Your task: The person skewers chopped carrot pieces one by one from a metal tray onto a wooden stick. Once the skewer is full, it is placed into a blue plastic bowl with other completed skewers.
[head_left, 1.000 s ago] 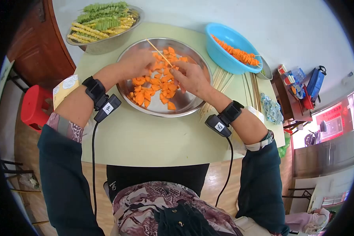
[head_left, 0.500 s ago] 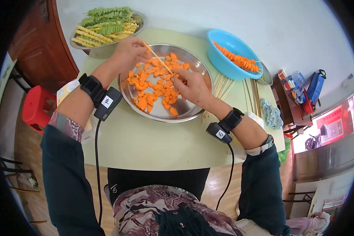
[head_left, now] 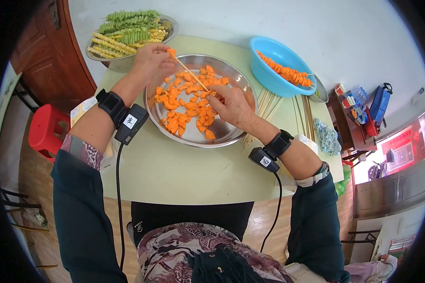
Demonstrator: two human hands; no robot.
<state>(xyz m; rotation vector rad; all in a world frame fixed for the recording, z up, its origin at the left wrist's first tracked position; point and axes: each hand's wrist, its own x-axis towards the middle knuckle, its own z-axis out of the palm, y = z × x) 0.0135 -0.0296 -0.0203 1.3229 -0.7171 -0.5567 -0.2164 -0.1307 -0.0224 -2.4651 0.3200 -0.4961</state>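
Observation:
Over the steel basin, my left hand pinches an orange vegetable piece at the upper left end of a thin wooden skewer. My right hand is closed on the skewer's lower right end, above the basin's right half. Many cut orange pieces lie in the basin below both hands. The skewer's shaft between the hands is bare. Whether my right fingers also hold a piece is unclear.
A tray of green and yellow skewers stands at the back left. The blue bowl at the back right holds orange skewers. Loose sticks and a crumpled cloth lie on the table's right side.
An orange piece now shows at the skewer's upper end, by my left fingertips. My left hand has shifted slightly up and left; my right hand is nearly unmoved.

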